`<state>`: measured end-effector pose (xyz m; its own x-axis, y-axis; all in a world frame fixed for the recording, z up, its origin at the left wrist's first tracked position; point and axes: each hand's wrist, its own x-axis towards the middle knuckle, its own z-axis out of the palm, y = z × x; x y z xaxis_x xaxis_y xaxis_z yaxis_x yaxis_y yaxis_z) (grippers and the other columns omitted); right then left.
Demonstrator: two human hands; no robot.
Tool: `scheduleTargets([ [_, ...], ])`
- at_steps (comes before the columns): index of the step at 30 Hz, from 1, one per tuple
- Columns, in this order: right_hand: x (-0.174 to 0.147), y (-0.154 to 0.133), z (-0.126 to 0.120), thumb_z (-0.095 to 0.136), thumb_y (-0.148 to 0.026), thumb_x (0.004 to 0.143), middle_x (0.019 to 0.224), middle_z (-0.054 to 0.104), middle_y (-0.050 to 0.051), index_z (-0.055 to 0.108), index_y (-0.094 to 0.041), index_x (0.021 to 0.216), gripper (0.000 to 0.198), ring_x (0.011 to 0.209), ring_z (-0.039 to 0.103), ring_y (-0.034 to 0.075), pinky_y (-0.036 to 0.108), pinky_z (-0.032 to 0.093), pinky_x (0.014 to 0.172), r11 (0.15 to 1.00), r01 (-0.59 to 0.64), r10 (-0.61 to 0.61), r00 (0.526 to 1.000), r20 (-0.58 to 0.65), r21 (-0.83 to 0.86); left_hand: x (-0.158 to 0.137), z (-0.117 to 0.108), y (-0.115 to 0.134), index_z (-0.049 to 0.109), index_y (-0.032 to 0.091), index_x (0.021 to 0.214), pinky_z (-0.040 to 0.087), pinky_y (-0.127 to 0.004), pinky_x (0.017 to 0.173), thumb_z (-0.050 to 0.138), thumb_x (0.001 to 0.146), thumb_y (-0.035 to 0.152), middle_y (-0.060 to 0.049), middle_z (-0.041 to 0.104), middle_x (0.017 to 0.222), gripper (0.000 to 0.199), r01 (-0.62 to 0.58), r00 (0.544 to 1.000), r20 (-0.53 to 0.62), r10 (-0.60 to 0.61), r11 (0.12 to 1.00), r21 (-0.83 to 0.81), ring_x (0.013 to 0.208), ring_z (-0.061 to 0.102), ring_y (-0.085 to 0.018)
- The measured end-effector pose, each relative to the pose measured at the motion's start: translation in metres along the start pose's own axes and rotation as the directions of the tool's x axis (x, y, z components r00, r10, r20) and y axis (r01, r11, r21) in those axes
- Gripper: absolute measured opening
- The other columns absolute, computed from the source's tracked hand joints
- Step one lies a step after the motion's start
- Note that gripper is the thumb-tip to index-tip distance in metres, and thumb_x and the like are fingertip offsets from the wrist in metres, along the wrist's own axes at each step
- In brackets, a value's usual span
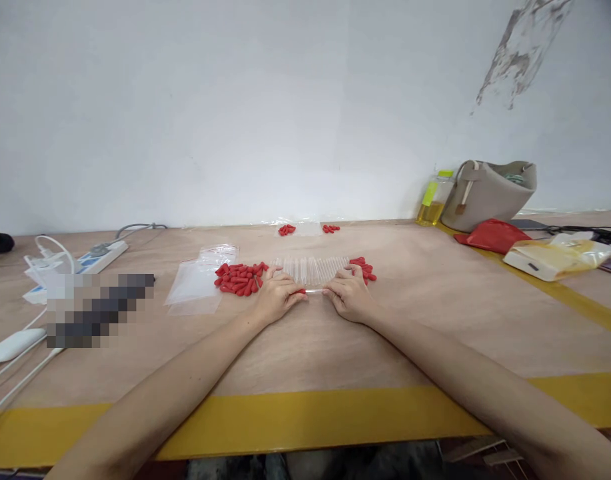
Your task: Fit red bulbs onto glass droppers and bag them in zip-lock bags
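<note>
My left hand [276, 299] is closed, with a small red rubber bulb [302, 291] showing at its fingertips. Opposite it, my right hand [352, 297] pinches a thin clear tube [314, 291] that lies crosswise between the two hands and meets the bulb. Just beyond the fingers lies a row of clear dropper tubes [310, 271]. A heap of loose red bulbs [240, 279] lies left of my left hand. More red bulbs [368, 268] sit at the right end of the row, partly behind my right hand; whether tubes are fitted in them is hard to tell.
Clear plastic bags [192, 283] lie at left; a bag with tubes and red bulbs [308, 229] lies by the wall. Farther left is a power strip [102, 257] with cables. At right stand a bottle [432, 203] and grey bag [490, 197], near a red pouch [495, 235].
</note>
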<state>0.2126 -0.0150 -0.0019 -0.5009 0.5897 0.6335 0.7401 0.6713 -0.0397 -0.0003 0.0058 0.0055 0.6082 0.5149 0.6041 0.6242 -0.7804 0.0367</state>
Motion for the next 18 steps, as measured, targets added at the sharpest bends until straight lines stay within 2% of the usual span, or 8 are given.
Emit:
scheduleTargets([
  [4,0.000,0.002,0.001,0.039,-0.024,0.086,0.062,0.061,0.001,0.058,-0.018,0.069,0.026,0.070,0.048,0.013,0.037,0.018,0.086,1.000,0.001,-0.001,0.999,0.032,-0.004,0.001,-0.002,0.002,0.066,0.023,0.077,0.022,-0.040,0.097,0.051,0.080,0.042,0.000,0.064,0.068,0.025,-0.013,0.999,0.049,0.013,1.000,-0.005,0.071,0.057,-0.014],
  [8,0.002,0.002,0.002,0.037,-0.025,0.087,0.061,0.061,0.000,0.058,-0.018,0.068,0.029,0.068,0.047,0.013,0.037,0.018,0.087,1.000,0.004,-0.004,0.999,0.054,0.005,0.001,-0.002,0.001,0.066,0.023,0.077,0.023,-0.039,0.096,0.053,0.079,0.041,0.000,0.065,0.069,0.023,0.012,1.000,0.028,-0.012,1.000,-0.011,0.073,0.057,-0.015],
  [12,0.005,-0.002,-0.003,0.036,-0.028,0.088,0.070,0.064,0.002,0.061,-0.020,0.083,0.027,0.075,0.049,0.015,0.041,0.015,0.091,1.000,0.020,-0.020,1.000,0.017,-0.020,0.001,-0.005,-0.002,0.065,0.024,0.083,0.023,-0.040,0.095,0.055,0.078,0.041,0.000,0.065,0.072,0.021,0.046,0.999,0.019,-0.046,0.999,-0.024,0.077,0.056,-0.016],
  [14,0.005,-0.003,-0.006,0.036,-0.027,0.088,0.074,0.065,0.003,0.061,-0.021,0.090,0.026,0.079,0.049,0.017,0.043,0.014,0.092,0.997,0.050,-0.049,0.999,0.014,-0.063,0.000,-0.008,-0.002,0.064,0.024,0.090,0.023,-0.040,0.095,0.055,0.077,0.042,-0.001,0.066,0.078,0.024,0.050,0.999,0.017,-0.050,0.999,-0.019,0.083,0.055,-0.017],
  [16,0.005,0.000,-0.009,0.036,-0.025,0.087,0.075,0.065,0.004,0.061,-0.021,0.087,0.025,0.082,0.050,0.018,0.044,0.013,0.092,0.992,0.059,-0.057,0.998,0.022,-0.114,-0.001,-0.011,-0.002,0.061,0.024,0.100,0.025,-0.039,0.094,0.056,0.076,0.043,-0.003,0.065,0.091,0.031,0.069,0.998,-0.002,-0.069,0.998,0.007,0.091,0.052,-0.019],
  [18,0.003,0.008,-0.011,0.037,-0.023,0.086,0.075,0.065,0.004,0.060,-0.020,0.083,0.023,0.083,0.050,0.019,0.044,0.013,0.092,0.988,-0.014,0.011,1.000,-0.022,-0.154,-0.003,-0.013,-0.005,0.058,0.023,0.106,0.026,-0.040,0.094,0.055,0.077,0.043,-0.005,0.061,0.103,0.036,0.115,0.993,-0.031,-0.114,0.992,0.054,0.098,0.049,-0.021],
])
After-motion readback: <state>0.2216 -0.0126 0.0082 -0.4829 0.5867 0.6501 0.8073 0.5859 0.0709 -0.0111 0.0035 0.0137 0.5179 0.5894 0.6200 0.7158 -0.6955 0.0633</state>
